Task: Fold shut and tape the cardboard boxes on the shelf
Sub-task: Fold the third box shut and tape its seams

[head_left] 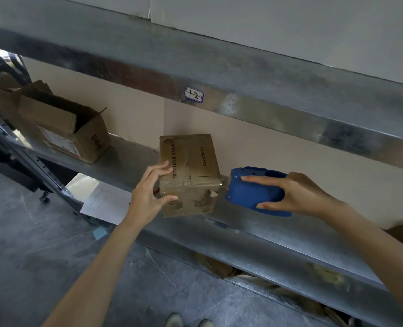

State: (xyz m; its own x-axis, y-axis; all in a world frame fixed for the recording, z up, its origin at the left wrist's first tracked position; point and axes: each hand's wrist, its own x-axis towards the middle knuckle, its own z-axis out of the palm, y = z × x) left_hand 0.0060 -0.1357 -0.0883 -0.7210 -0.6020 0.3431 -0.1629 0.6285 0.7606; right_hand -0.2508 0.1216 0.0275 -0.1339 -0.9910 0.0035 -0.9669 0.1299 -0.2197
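Observation:
A small closed cardboard box (197, 161) with clear tape across its top sits at the front edge of the metal shelf (129, 161). My left hand (148, 193) grips its left front corner, fingers on top and thumb on the front face. My right hand (297, 195) holds a blue tape dispenser (254, 192) whose front end touches the box's right edge. A larger cardboard box (61, 128) with open flaps stands further left on the same shelf.
An upper shelf beam (243, 74) with a white label hangs above. A sheet of paper (103, 201) and a blue note lie below the shelf's left part. Flattened cardboard (219, 267) lies under the shelf. My shoes show at the bottom edge.

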